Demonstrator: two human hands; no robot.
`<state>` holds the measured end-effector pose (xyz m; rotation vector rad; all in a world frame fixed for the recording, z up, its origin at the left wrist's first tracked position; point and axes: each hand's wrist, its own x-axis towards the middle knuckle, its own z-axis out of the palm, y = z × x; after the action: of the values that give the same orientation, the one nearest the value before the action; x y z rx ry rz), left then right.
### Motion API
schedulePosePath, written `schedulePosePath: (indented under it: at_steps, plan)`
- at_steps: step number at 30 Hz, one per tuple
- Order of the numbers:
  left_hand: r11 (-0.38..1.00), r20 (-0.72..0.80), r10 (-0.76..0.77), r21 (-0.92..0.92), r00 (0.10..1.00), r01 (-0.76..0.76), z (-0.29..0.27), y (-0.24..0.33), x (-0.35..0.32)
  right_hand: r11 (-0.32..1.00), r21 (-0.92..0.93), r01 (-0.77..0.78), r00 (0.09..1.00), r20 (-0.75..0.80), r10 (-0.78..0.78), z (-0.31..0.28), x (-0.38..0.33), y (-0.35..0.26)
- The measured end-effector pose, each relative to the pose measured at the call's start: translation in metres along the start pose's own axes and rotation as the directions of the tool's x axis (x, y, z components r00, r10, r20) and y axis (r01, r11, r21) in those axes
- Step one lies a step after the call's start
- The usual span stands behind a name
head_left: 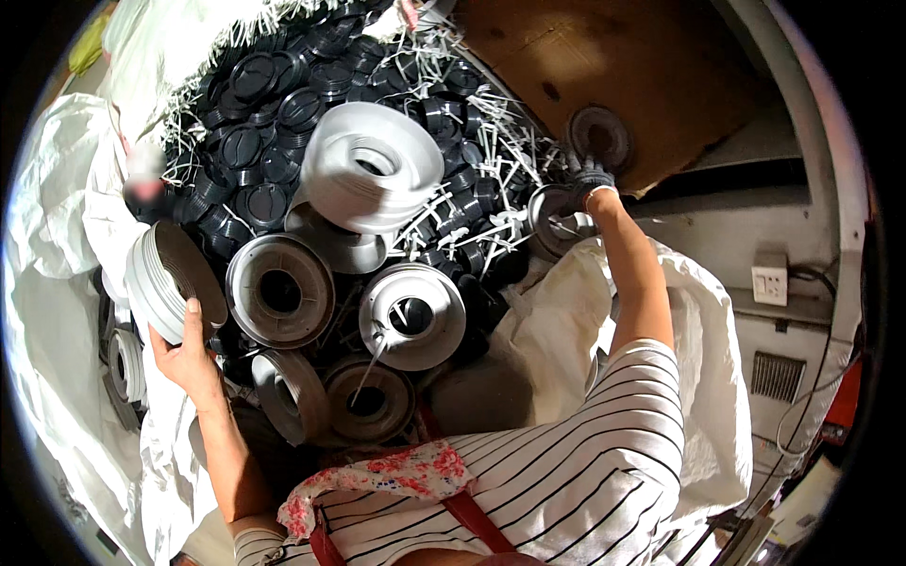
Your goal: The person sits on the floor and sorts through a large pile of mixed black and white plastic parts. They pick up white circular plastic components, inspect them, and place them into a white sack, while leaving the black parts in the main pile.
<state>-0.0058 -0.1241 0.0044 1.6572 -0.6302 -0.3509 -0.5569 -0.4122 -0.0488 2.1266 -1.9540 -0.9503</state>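
Head view: left hand point(189, 358) has the pale ribbed ring point(154, 283) by its near rim, thumb over the edge, other fingers mostly hidden under it, so grip is closed on that rim. Ring stands tilted at the left side of the heap, opening facing right; can't tell if it's one part or several nested. Right hand point(589, 179), in a dark glove, is stretched out to the far right, fingers partly extended at the lower edge of the grey ring point(618, 140) on the brown cardboard point(670, 71). Can't tell if it grips that ring or only touches it. Second grey disc point(541, 219) sits just below the glove, partly hidden by the hand. Between the hands: big white ribbed piece point(326, 193), a bit blurred, among the black threaded caps point(255, 80); nearer the body, the brown-faced ring point(247, 283) and the white flanged ring point(441, 335), a thin white strip across it. Loose white plastic sticks point(505, 118) run along the right of the caps. White sack point(557, 321) bunches under the right forearm, power socket point(770, 281) on the grey panel beyond.
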Motion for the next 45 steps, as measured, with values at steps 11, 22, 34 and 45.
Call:
schedulePosePath:
  at_steps: [11,22,34,45]
  plan:
    - [0.987,0.016,-0.161,-0.005,0.987,0.161,0.007,0.006,0.0,0.931,0.337,0.14,0.986,-0.135,-0.099,0.11,0.129,0.071]
    - [0.957,-0.021,-0.277,-0.092,0.961,0.274,-0.017,0.027,-0.002,0.821,0.553,0.144,0.981,-0.186,-0.047,0.019,0.006,0.027]
    - [0.929,0.065,-0.202,-0.302,0.977,0.212,-0.038,0.023,0.004,0.255,0.681,0.687,0.524,-0.221,-0.822,-0.25,-0.145,-0.189]
    - [0.951,0.141,-0.01,-0.306,0.99,0.053,-0.054,0.025,0.007,0.599,0.572,0.56,0.789,-0.588,-0.176,-0.301,0.022,-0.399]
